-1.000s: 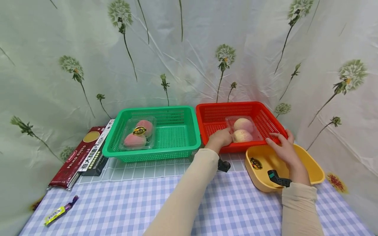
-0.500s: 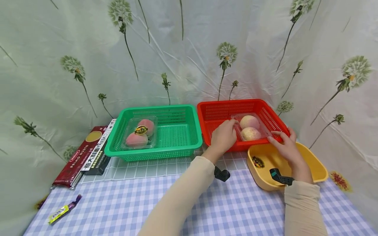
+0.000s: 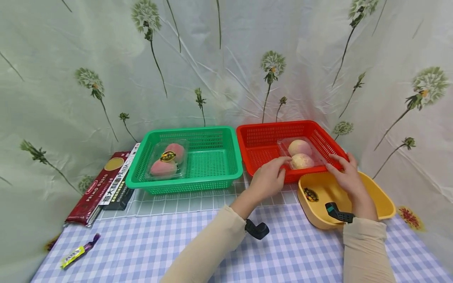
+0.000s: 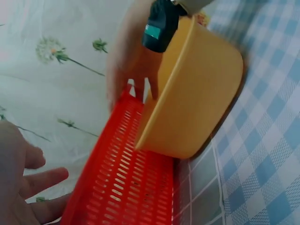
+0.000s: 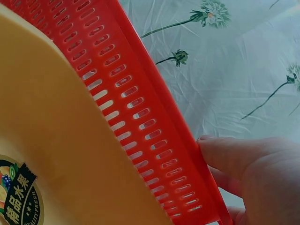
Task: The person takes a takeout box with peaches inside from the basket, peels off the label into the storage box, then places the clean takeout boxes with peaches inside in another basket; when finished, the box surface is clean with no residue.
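A red basket (image 3: 260, 155) holds a clear plastic box (image 3: 284, 145) with two pale pink-yellow peaches (image 3: 300, 147). My left hand (image 3: 267, 179) is at the basket's front rim, its fingers extended near the box's front left corner. In the left wrist view the left fingers (image 4: 44, 183) are spread beside the red rim, holding nothing. My right hand (image 3: 348, 181) grips the basket's front right corner. Its thumb (image 5: 225, 152) is against the rim in the right wrist view, with other fingers partly hidden behind it.
A yellow bin (image 3: 383, 208) with a black fruit sticker (image 3: 311, 194) inside stands below the right hand. Left of the red basket is a green basket (image 3: 209, 163) with boxed peaches (image 3: 163, 168). Pasta packs (image 3: 102, 184) and a candy wrapper (image 3: 79, 251) lie farther left.
My left hand let go of the peach box's left side and drew back toward the front rim. The box shifted right in the basket. My right hand stays at the corner.
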A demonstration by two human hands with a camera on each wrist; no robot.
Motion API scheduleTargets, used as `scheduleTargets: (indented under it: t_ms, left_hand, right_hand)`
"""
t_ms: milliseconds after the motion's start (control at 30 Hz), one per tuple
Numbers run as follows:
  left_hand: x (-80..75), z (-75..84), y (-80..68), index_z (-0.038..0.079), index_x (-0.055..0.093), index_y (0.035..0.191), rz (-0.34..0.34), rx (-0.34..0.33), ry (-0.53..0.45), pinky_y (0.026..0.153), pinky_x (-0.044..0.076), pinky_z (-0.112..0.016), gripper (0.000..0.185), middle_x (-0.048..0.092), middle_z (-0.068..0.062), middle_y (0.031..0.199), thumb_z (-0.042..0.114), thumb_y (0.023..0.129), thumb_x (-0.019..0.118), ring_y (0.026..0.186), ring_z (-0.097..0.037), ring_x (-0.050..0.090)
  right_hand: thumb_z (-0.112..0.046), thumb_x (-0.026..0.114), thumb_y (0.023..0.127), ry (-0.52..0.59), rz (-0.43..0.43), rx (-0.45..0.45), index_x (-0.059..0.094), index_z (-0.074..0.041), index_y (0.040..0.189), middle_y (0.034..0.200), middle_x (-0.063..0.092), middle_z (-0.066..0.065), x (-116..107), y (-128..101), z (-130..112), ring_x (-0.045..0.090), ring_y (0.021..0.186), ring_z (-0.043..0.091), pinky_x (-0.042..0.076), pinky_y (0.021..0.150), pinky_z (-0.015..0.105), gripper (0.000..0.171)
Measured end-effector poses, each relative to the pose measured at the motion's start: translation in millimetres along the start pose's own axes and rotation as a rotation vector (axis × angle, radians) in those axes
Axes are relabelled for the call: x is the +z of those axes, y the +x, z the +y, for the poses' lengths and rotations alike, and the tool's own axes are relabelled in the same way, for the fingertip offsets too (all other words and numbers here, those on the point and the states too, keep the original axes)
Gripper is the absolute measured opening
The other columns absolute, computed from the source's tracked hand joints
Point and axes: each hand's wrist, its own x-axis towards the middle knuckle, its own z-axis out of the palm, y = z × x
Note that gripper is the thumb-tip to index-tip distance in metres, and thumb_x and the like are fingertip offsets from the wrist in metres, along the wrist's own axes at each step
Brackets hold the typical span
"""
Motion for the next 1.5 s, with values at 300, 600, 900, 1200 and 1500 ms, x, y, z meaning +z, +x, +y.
scheduleTargets:
  t_ms: [300,600,900,1200,1500]
  left_hand:
    - [-33.3,-24.3,-39.1,0.018,0.061,0.132,0.181,0.145,-0.177,0.094,0.055,-0.027,0.036,0.064,0.001,0.131,0.01,0.098,0.055,0.111,-0.014,0.064]
    - [-86.6,-95.7,-75.8,0.003,0.069,0.119,0.545,0.228,-0.201,0.095,0.054,-0.04,0.032,0.07,-0.009,0.118,-0.009,0.092,0.056,0.109,-0.022,0.066]
    - [-134.0,-143.9,-100.3,0.0,0.068,0.118,0.699,0.085,-0.11,0.09,0.051,-0.046,0.028,0.068,-0.017,0.118,-0.006,0.095,0.054,0.108,-0.03,0.064]
    - [-171.8,-180.5,-123.6,0.004,0.066,0.123,0.729,-0.27,0.007,0.101,0.046,-0.053,0.027,0.064,-0.017,0.128,0.005,0.098,0.055,0.121,-0.034,0.059]
    - [-187.5,-199.0,-138.5,0.006,0.062,0.132,0.65,-0.597,0.081,0.111,0.035,-0.062,0.034,0.054,-0.02,0.143,0.015,0.101,0.051,0.137,-0.04,0.045]
  right_hand:
    - [-0.035,0.045,0.104,-0.027,-0.001,0.034,0.033,0.005,0.15,0.162,-0.022,0.027,0.0,-0.1,-3.2,-0.006,0.143,0.064,0.014,0.111,0.078,0.062]
    - [-0.039,0.046,0.104,-0.097,0.01,0.077,0.035,0.003,0.15,0.162,-0.019,0.031,-0.6,-1.4,-10.9,-0.011,0.144,0.06,0.018,0.107,0.079,0.064]
    - [-0.036,0.047,0.103,-0.068,0.114,0.132,0.036,-0.002,0.152,0.166,-0.01,0.025,6.0,-3.5,-33.8,-0.006,0.149,0.051,0.033,0.106,0.073,0.06]
    - [-0.024,0.055,0.1,-0.011,0.2,-0.038,0.052,-0.003,0.14,0.165,0.014,0.021,32.6,-11.0,-75.8,0.005,0.15,0.042,0.031,0.111,0.07,0.045]
    - [-0.018,0.06,0.098,0.091,0.053,-0.221,0.058,-0.007,0.132,0.164,0.023,0.014,78.6,-20.4,-109.9,0.017,0.151,0.038,0.026,0.113,0.072,0.036]
